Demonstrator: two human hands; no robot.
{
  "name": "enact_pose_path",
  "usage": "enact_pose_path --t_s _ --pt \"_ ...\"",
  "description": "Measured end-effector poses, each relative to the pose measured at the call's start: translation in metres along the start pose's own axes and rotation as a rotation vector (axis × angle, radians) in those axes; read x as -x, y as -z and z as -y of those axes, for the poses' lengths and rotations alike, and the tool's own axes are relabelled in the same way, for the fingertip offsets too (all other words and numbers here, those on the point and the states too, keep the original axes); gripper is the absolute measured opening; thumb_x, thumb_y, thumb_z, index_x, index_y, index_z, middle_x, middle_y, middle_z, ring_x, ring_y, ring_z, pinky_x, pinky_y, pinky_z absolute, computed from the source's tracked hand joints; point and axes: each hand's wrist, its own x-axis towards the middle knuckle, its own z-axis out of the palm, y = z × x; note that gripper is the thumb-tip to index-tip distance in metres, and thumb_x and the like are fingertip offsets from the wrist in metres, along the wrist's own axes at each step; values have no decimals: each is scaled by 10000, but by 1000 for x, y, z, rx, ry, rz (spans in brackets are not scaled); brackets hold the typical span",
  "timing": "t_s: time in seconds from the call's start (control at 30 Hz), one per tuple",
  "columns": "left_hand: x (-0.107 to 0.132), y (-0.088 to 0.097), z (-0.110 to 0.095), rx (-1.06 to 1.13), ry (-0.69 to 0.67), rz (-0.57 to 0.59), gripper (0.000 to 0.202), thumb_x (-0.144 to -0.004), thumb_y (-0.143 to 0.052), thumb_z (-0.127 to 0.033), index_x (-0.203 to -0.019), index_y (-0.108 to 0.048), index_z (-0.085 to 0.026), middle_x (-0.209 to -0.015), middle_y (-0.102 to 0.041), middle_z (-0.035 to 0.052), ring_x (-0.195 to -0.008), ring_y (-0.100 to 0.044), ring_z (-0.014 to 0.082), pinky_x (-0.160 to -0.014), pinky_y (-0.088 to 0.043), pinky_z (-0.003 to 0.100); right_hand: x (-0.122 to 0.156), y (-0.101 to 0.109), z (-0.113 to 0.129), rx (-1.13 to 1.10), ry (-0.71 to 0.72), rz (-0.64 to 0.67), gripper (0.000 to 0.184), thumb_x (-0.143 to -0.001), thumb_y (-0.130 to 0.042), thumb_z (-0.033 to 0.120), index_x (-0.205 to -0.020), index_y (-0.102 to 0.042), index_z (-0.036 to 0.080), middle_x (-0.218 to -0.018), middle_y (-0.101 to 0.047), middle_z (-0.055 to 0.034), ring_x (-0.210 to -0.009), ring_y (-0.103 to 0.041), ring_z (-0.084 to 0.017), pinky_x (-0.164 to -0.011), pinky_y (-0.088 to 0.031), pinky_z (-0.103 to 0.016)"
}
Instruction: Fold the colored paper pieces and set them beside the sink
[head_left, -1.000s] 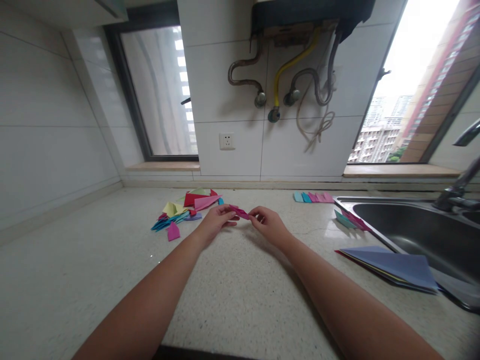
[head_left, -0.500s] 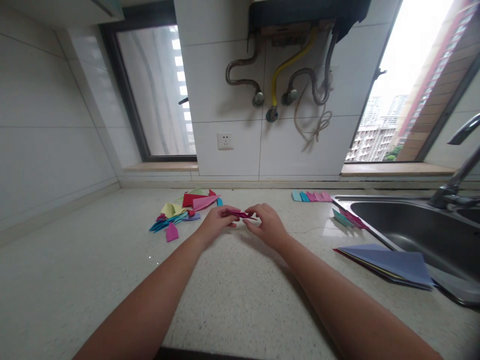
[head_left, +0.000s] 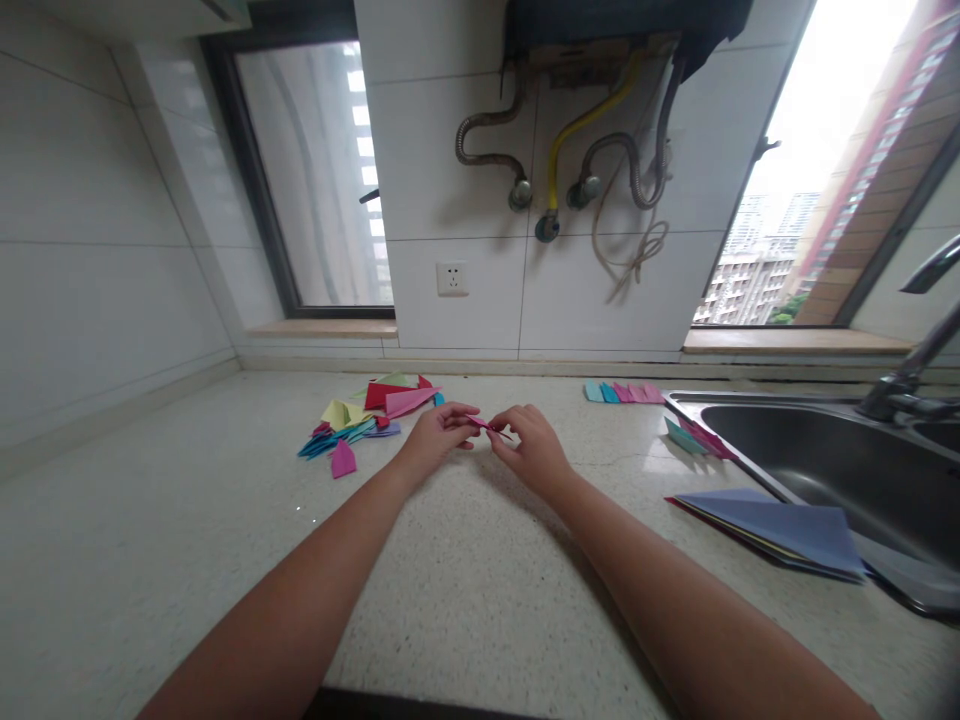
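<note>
Between my two hands, just above the countertop, is a small folded piece of magenta paper [head_left: 481, 423]. My left hand [head_left: 442, 438] pinches its left end between thumb and fingers. At its right end, the thumb and fingertips of my right hand [head_left: 529, 445] close on the paper. Fingers cover much of it, so its full shape is hidden. To the left of my left hand lies a loose pile of folded papers, with a pink one [head_left: 412, 402], a red one, a yellow one [head_left: 345, 414] and several blue ones [head_left: 337, 440]. A separate magenta folded piece [head_left: 343, 459] lies in front.
Several small folded papers [head_left: 622, 393] stand in a row by the wall. Teal and magenta pieces [head_left: 684, 436] lie beside the steel sink [head_left: 780, 404]. A stack of folded sheets, blue on top [head_left: 780, 525], overlaps the sink's rim. Pipes hang above a wall socket [head_left: 452, 279].
Both hands stay at nearly the same spot, still pinching the magenta paper. The paper's angle and the fingers have shifted slightly. The camera view has tilted a little.
</note>
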Motion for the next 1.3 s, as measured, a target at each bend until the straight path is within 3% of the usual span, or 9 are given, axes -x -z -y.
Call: enact_pose_path --t_s 0.37,0.53,0.8,1.0,1.3 --pt "0 -2 -1 -12 24 -17 328 -737 -749 -276 -1025 -662 -145 -991 -707 115 -896 -669 205 -669 -549 288 0 -8 -10 -52 -158 -19 39 -830 -614 178 -837 -635 210 -806 -654 -28 -798 -547 -186 -726 -404 -303" --pt "1 -3 0 -54 17 1 357 -750 -739 -303 -1073 -686 -162 -1064 -700 122 -945 -647 212 -672 -544 284 1 -12 -14 -128 -315 -2 49 -818 -618 225 -800 -658 204 -769 -664 -19 -717 -557 -164 -669 -400 -285" --pt "6 -6 -1 -185 -42 46 333 -796 -681 -348 -1078 -706 -173 -1051 -689 115 -836 -619 177 -609 -527 263 1 -17 -26 -352 -544 -26 170 -801 -615 335 -757 -672 181 -708 -675 -27 -650 -574 -163 -630 -415 -289" --pt "7 -7 -2 -210 -34 85 350 -812 -648 -343 -1126 -695 -195 -994 -686 100 -795 -606 165 -593 -517 258 2 -23 -36 -485 -577 -24 207 -786 -625 372 -780 -678 172 -753 -692 -45 -664 -576 -161 -632 -432 -283" --pt "5 -5 3 -190 2 96 263 -802 -652 -317 -1025 -673 -179 -965 -654 85 -788 -591 152 -581 -508 239 3 -20 -30 -504 -558 20 194 -776 -637 363 -776 -672 172 -744 -679 -33 -660 -562 -155 -638 -426 -283"
